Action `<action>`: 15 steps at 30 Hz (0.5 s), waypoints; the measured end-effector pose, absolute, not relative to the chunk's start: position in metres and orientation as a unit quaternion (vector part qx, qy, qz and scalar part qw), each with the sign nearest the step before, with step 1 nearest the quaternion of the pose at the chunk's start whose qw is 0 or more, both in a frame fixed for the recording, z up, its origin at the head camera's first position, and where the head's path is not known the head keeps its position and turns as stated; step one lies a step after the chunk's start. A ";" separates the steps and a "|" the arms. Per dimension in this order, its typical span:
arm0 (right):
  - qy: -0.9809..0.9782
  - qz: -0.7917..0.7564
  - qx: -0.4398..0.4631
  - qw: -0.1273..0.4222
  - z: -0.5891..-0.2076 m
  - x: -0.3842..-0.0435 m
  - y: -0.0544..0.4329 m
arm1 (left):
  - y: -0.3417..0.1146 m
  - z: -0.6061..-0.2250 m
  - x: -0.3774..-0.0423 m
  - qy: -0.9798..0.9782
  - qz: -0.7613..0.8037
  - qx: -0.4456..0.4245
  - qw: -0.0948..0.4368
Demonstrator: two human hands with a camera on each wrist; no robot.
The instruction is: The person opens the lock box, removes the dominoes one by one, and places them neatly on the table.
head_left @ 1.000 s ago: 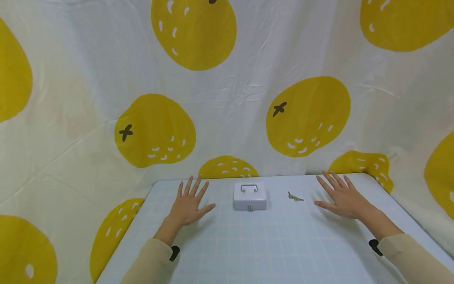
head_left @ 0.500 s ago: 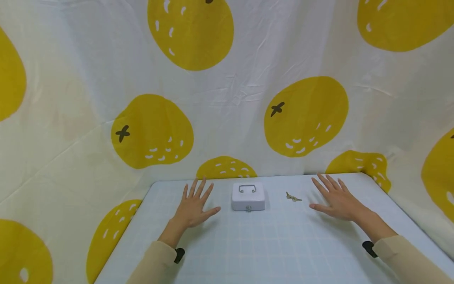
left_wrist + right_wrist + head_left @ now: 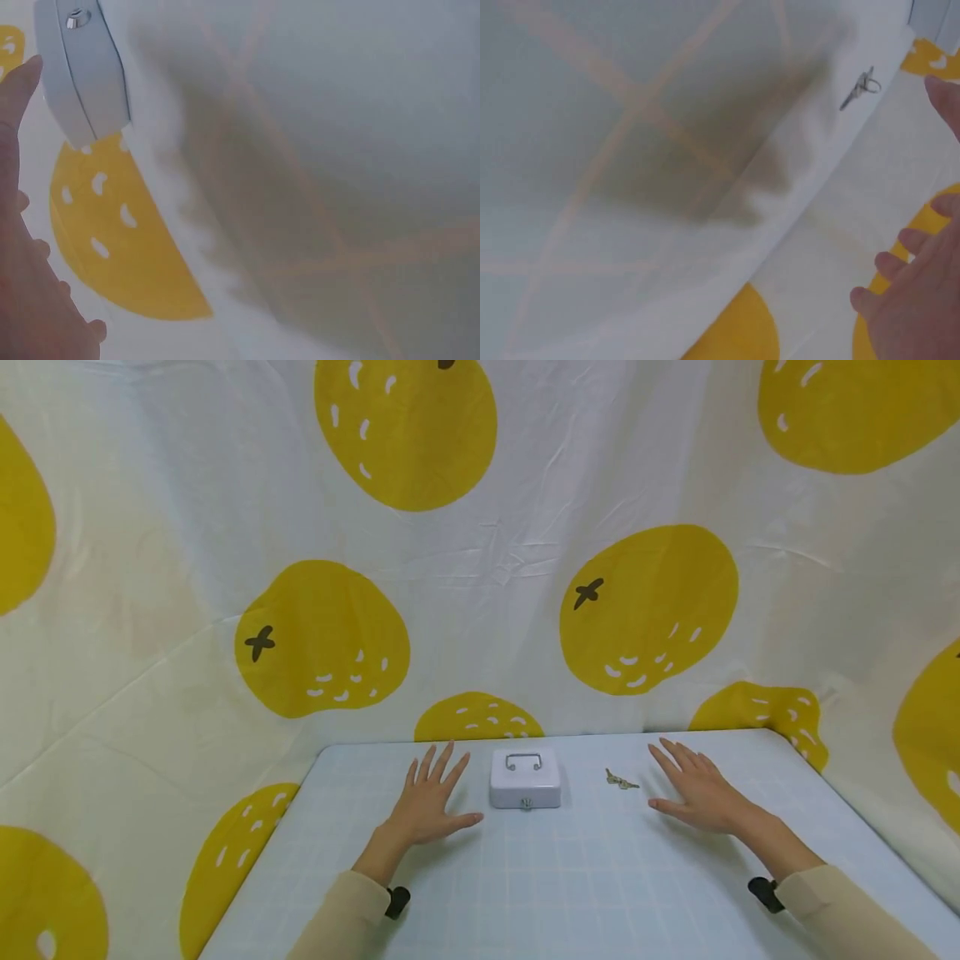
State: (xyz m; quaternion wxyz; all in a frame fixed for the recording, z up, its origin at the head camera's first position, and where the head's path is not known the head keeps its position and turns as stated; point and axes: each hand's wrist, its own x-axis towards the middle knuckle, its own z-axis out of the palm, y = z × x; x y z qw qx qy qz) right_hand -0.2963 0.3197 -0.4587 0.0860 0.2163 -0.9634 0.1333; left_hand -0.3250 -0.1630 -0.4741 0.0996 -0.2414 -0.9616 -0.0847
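Observation:
A small white cash box (image 3: 526,781) with a metal handle folded on its lid and a lock on its front stands toward the table's far edge. To its right lie small brass-coloured keys (image 3: 622,779), joined by a ring that shows in the right wrist view. My left hand (image 3: 427,806), fingers spread, hovers just left of the box without touching it. Held above the table right of the keys (image 3: 861,88), my right hand (image 3: 703,795) has its fingers extended and holds nothing. Both hands cast shadows on the cloth.
A pale blue checked cloth covers the table (image 3: 555,885). Behind and beside it hangs a white curtain (image 3: 480,635) printed with large yellow fruit. Each wrist wears a black strap-like device (image 3: 766,894) by the beige sleeve.
Both hands have drifted inward, the left toward the box and the right toward the keys. Box and keys stay in place on the table; the head view has shifted slightly.

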 end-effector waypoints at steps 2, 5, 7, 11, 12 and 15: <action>-0.963 0.134 0.215 0.086 -0.460 -0.298 0.317 | -0.160 -0.476 -0.326 -0.959 -0.097 -0.249 0.096; -0.963 0.144 0.210 0.084 -0.462 -0.299 0.311 | -0.155 -0.478 -0.328 -0.956 -0.114 -0.255 0.086; -0.963 0.151 0.209 0.083 -0.463 -0.299 0.308 | -0.152 -0.478 -0.328 -0.958 -0.115 -0.252 0.074; -0.962 0.163 0.205 0.079 -0.467 -0.300 0.301 | -0.146 -0.479 -0.330 -0.962 -0.115 -0.241 0.051; -0.962 0.163 0.204 0.077 -0.469 -0.300 0.299 | -0.145 -0.479 -0.330 -0.963 -0.118 -0.239 0.047; -0.963 0.165 0.199 0.075 -0.471 -0.302 0.295 | -0.140 -0.480 -0.332 -0.961 -0.135 -0.237 0.036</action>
